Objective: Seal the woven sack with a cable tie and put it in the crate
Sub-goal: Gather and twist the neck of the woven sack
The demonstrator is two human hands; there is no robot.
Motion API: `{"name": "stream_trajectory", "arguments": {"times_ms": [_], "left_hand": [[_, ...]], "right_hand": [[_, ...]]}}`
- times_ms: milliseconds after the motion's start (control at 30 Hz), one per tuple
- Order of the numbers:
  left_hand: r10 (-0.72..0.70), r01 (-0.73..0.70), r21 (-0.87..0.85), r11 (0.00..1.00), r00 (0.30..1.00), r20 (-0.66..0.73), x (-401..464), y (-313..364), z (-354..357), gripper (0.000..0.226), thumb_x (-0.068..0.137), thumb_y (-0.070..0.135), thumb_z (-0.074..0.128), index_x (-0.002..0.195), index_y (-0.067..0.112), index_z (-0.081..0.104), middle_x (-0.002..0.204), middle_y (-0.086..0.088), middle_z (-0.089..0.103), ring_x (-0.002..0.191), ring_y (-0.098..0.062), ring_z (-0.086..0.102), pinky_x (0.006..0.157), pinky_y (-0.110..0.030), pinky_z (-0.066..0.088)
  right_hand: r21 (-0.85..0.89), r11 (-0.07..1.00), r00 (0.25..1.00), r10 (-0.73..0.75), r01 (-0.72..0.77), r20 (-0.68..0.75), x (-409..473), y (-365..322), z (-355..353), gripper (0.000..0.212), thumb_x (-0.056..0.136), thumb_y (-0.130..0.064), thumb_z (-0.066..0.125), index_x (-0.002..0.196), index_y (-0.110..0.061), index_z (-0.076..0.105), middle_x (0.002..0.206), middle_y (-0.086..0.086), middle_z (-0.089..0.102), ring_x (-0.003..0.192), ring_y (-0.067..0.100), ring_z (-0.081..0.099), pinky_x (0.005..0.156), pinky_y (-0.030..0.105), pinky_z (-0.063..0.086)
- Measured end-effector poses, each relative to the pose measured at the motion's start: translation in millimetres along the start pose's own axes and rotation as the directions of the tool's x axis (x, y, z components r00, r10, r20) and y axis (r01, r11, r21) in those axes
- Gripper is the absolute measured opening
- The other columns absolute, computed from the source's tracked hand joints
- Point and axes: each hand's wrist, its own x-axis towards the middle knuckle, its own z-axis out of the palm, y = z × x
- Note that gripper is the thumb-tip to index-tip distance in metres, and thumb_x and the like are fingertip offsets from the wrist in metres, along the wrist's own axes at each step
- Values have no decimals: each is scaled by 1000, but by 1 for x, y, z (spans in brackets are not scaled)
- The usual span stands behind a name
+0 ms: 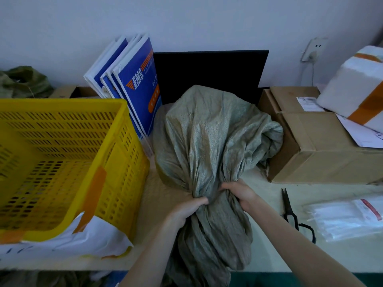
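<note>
Fingers of both hands curl round the gathered neck of the sack [209, 141], pinching the cloth into a tight waist. Left hand [186, 208] grips from the left of the bunch, right hand [241, 193] from the right; the fingertips nearly meet across the front of the folds.

The sack's filled body sits on the table [269, 195] beyond the hands, toward the wall. The loose mouth trails from the grip back toward the person and hangs over the table's near edge. So the sack's long axis runs away from the person, and the neck lies crosswise under the fingers.

No cable tie visible on the neck. A clear packet [344, 216] lies to the right, past the scissors [290, 210]; it may hold the ties, but its contents are too pale to make out. Both lie on the right hand's side and nearer to it. Judgement: the left hand would have to keep the neck bunched alone while the right lets go to reach there. Risk: the gathers could spring open under a one-handed hold.

The yellow crate [122, 162] stands to the left, just beside the sack, nearer the left hand, open side up. Sealing not yet done; the move to the crate comes after.
</note>
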Motion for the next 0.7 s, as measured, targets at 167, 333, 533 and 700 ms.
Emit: {"name": "stream_trajectory", "arguments": {"times_ms": [167, 333, 533, 700], "left_hand": [[60, -60, 4, 998, 997, 47, -7, 1, 4, 45, 88, 28, 59, 131, 17, 52, 97, 5, 58, 88, -12, 56, 74, -24, 45], [180, -186, 105, 977, 982, 63, -4, 2, 3, 57, 86, 27, 59, 141, 24, 44, 128, 4, 56, 111, -15, 54, 94, -24, 41], [26, -22, -27, 999, 989, 146, -2, 2, -11, 58, 84, 33, 68, 136, 16, 47, 120, -4, 59, 103, -17, 56, 98, -31, 41], [47, 38, -454, 890, 984, 175, -3, 13, -29, 66, 82, 47, 62, 135, 11, 46, 125, -5, 55, 104, -23, 56, 94, -40, 39]], "right_hand": [[-8, 996, 988, 90, -89, 122, -1, -15, 13, 17, 81, -7, 58, 87, 0, 72, 80, 17, 73, 70, 28, 69, 65, 31, 54], [-35, 994, 971, 112, -107, 211, 12, -16, 20, 28, 88, -17, 61, 110, -2, 68, 107, 17, 72, 99, 29, 68, 88, 37, 53], [-33, 999, 996, 36, -34, 83, 22, -15, 27, 33, 75, 3, 62, 107, 8, 65, 99, 24, 71, 91, 35, 69, 83, 44, 57], [38, 998, 998, -53, 54, -18, 19, -6, 24, 22, 81, 10, 54, 99, 2, 63, 86, 13, 68, 76, 26, 66, 60, 28, 54]]}}
